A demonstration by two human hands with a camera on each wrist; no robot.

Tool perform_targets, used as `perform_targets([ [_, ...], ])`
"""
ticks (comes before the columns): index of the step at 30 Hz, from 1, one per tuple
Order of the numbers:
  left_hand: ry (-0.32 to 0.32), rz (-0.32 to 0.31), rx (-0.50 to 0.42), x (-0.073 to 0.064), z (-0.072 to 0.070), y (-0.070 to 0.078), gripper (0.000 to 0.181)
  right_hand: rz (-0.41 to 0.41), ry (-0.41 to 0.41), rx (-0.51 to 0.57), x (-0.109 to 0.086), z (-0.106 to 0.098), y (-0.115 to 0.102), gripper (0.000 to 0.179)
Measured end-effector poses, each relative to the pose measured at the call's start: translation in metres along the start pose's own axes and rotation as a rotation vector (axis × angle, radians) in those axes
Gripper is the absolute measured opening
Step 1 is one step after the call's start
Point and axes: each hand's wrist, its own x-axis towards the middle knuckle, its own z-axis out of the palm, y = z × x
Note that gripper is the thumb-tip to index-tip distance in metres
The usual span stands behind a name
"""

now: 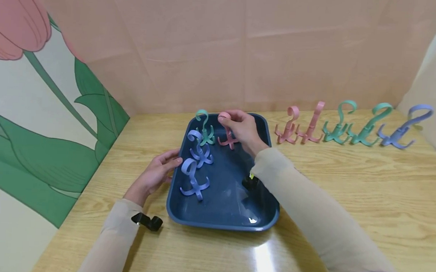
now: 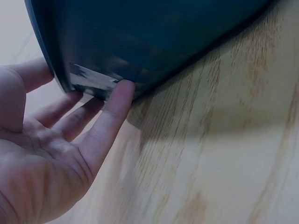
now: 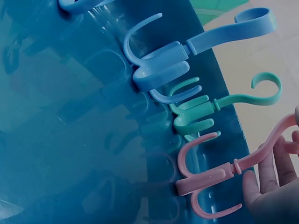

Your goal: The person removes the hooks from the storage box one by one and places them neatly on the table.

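A pink rotating hook (image 1: 228, 137), with a curled top and several prongs at its base, stands in the dark blue tray (image 1: 223, 210). My right hand (image 1: 245, 131) pinches its curled top near the far rim; the right wrist view shows the prongs on the tray floor. Beside it, a green hook (image 1: 206, 136) and two blue-violet hooks (image 1: 201, 155) line the tray's left side. With fairly straight fingers, my left hand (image 1: 154, 173) touches the tray's outer left wall. In the left wrist view, a fingertip (image 2: 122, 91) lies by a label on that wall.
Right of the tray, along the wall, stands a row of more hooks: two pink hooks (image 1: 287, 131), two green hooks (image 1: 336, 132) and one blue-violet hook (image 1: 395, 135). All rest on a wooden table (image 1: 348, 188). A pinkish backdrop (image 1: 244, 51) rises behind.
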Motion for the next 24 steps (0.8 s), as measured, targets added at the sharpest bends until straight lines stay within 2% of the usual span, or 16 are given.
perform_targets([
  [6,0.003,-0.006,-0.001,0.0004,-0.0004,-0.0002,0.044,-0.010,-0.018,-0.021,-0.0019,-0.0003,0.0006,0.031],
  [15,0.005,-0.001,-0.001,-0.0005,-0.0005,0.0004,0.044,-0.047,0.002,-0.006,-0.0028,-0.0008,-0.0002,0.028],
  [24,0.003,0.007,0.005,-0.0014,0.0008,0.0006,0.046,-0.057,0.066,0.041,-0.0018,0.0007,-0.0006,0.028],
])
